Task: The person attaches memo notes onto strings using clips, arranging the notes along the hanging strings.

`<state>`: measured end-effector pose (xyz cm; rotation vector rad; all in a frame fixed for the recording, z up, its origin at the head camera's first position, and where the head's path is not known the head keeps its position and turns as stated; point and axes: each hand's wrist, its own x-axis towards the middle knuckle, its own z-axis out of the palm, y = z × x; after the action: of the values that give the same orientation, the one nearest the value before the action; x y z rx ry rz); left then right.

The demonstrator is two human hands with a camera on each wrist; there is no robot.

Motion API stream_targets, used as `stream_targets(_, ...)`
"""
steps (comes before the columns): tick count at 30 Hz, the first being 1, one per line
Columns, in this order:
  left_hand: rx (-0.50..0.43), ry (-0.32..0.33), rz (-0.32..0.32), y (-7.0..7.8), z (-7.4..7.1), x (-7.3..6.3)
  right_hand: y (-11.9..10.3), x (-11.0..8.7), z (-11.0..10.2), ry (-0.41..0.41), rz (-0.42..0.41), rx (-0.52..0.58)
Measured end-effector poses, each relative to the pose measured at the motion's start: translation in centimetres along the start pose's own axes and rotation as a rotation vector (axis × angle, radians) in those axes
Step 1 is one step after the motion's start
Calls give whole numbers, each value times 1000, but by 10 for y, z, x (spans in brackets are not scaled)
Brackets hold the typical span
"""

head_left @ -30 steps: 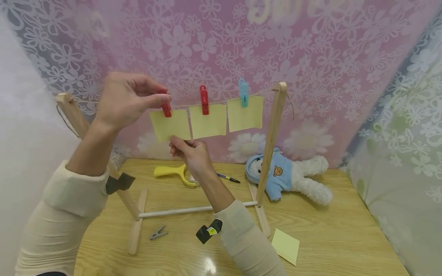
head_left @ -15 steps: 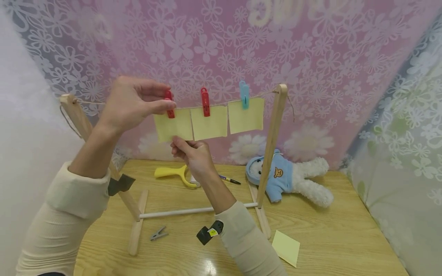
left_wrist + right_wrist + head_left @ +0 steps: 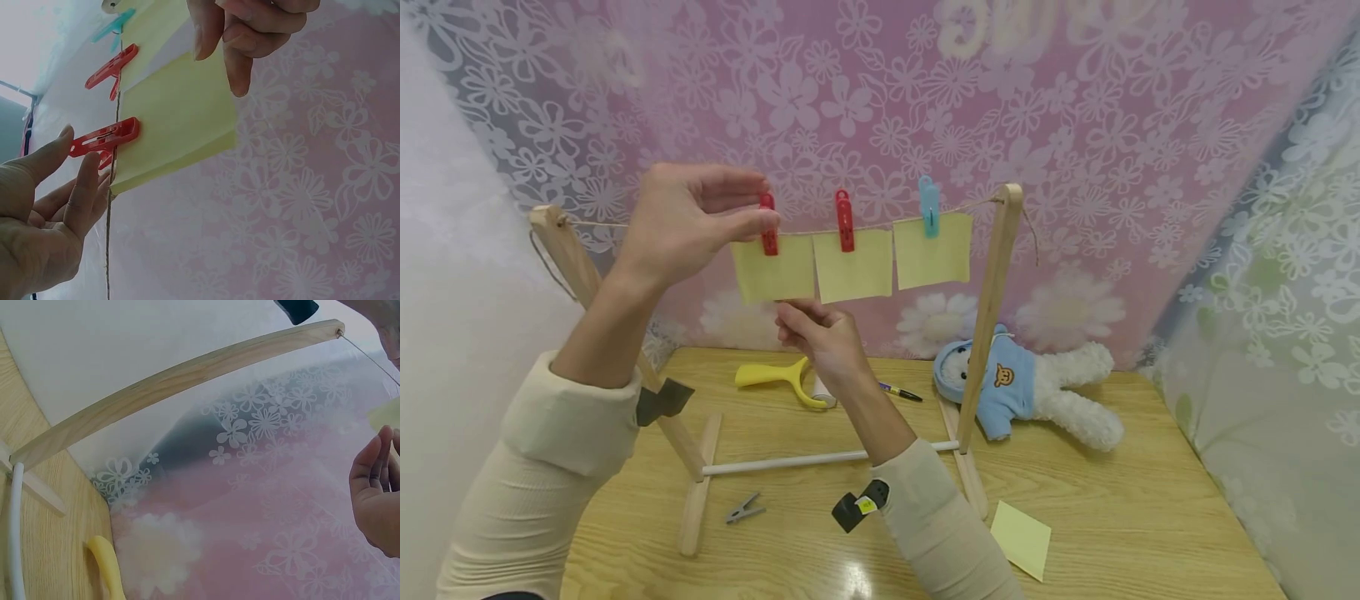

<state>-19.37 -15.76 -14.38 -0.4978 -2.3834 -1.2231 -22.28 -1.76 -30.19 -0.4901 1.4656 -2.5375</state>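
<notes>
Three yellow paper squares hang on a string, clipped by clothespins. My left hand (image 3: 681,217) is around the red clothespin (image 3: 768,225) on the leftmost paper (image 3: 772,271). In the left wrist view, its thumb and fingers are spread at the handles of that clothespin (image 3: 109,139), whose jaws hold paper and string. My right hand (image 3: 823,337) is just under the lower edge of the same paper, thumb and index finger apart in the left wrist view. Another red clothespin (image 3: 846,222) holds the middle paper (image 3: 853,271); a light blue clothespin (image 3: 929,207) holds the right one (image 3: 943,258).
A wooden frame (image 3: 992,308) with a white crossbar (image 3: 790,462) carries the string. On the table lie a grey clothespin (image 3: 745,508), a yellow paper (image 3: 1021,537), a yellow Y-shaped handled tool (image 3: 775,373), a pen (image 3: 901,392) and a plush toy (image 3: 1007,383) in a blue hoodie.
My right hand has dropped slightly from the paper's lower edge, where its thumb overlapped the paper. The left fingers have loosened around the red clothespin, which stays on the string.
</notes>
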Motion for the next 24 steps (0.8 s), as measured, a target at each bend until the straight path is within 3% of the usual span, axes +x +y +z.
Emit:
stream_targets(6,-8,38,14,-5,0,-3,5,-3,-11,-24,-23,-100)
stream_targets(13,-44,114,43,-15,-2,-14,13,-21,-34,-79,-85,-433)
stream_targets(16,-169,192,84,-21,-2,-22,16,-33,-45,-118,-127,-570)
stream_targets(19,-387,245,179,-28,0,-34,17,-48,-58,-141,-159,-714)
stream_targets(22,-522,239,271,-36,5,-49,15,-66,-76,-136,-154,-865)
stream_targets(24,-544,197,308,-42,10,-60,13,-80,-90,-133,-135,-934)
